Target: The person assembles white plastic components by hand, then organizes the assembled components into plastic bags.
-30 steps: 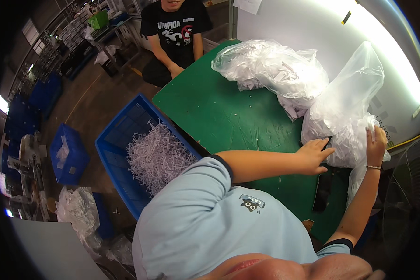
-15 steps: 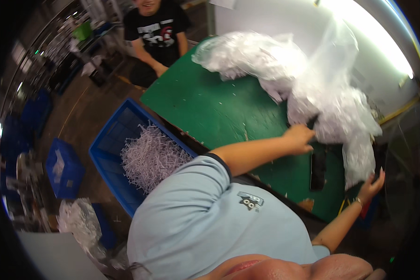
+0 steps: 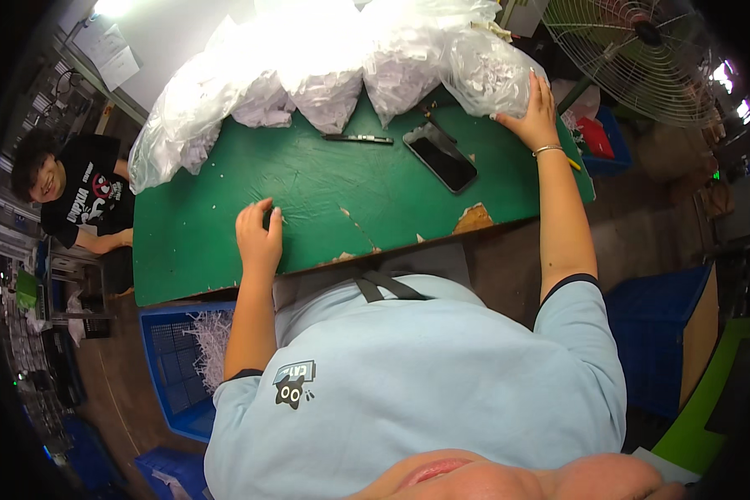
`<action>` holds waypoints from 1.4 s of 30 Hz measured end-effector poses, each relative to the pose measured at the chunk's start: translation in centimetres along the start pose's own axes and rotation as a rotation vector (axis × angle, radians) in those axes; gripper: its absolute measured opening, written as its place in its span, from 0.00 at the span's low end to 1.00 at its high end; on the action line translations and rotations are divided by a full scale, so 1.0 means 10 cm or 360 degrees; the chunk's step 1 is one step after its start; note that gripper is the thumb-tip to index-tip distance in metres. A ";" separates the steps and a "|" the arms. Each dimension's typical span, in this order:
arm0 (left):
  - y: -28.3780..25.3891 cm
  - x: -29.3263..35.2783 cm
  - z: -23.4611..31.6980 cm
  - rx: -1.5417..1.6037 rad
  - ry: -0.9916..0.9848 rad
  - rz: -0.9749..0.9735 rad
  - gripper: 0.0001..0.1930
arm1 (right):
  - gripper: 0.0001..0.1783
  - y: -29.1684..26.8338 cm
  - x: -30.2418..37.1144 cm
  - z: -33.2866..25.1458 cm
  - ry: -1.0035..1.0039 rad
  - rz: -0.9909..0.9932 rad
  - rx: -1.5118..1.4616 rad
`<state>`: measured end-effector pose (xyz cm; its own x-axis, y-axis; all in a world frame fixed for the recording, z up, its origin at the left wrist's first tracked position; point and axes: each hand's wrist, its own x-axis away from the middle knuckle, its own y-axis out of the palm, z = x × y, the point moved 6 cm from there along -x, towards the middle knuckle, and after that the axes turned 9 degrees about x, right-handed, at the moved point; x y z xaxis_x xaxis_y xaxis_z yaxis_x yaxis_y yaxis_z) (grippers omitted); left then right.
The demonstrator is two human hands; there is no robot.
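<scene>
A row of clear plastic bags filled with white paper-like strips stands along the far side of the green table (image 3: 308, 225). My right hand (image 3: 532, 117) rests against the rightmost bag (image 3: 485, 77), thumb and fingers spread along its side. My left hand (image 3: 260, 237) is over the left part of the table, fingers loosely bent and thumb apart, with nothing visible held. Between my hands and the bags lie a black smartphone (image 3: 442, 158) and a slim dark pen-like tool (image 3: 358, 139).
Below the table's left edge stands a blue crate (image 3: 171, 367) with loose white strips (image 3: 211, 337). A person in a black T-shirt (image 3: 87, 192) sits at the left end. A wire-caged fan (image 3: 633, 58) stands at the far right. Another blue bin (image 3: 654, 333) is at my right.
My view has swung to the right. My left hand has come away from the bags to the table's left part. My right hand still touches the end bag.
</scene>
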<state>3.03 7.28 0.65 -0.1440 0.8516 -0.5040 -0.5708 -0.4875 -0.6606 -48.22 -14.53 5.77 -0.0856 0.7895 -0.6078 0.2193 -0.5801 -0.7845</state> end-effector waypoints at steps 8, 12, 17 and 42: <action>0.08 0.00 0.10 -0.0274 -0.0125 -0.0065 0.16 | 0.57 0.25 -0.37 0.03 -0.0015 0.0108 0.0065; 0.03 -0.05 0.12 -0.0281 -0.0158 -0.0038 0.16 | 0.51 0.02 -0.49 -0.33 -0.0146 0.0195 -0.0005; -0.01 -0.10 0.14 -0.0350 -0.0290 -0.0048 0.15 | 0.24 -0.32 -0.40 -0.77 -0.0635 0.0326 -0.0240; 0.05 -0.17 -0.02 -0.0351 -0.0400 0.0022 0.13 | 0.24 -0.56 -1.56 -0.08 0.0593 -0.0676 -0.0135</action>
<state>3.17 5.53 1.03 -0.3610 0.8521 -0.3789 -0.3825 -0.5059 -0.7732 -47.33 -23.45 19.72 0.1617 0.9761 -0.1449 0.3188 -0.1906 -0.9284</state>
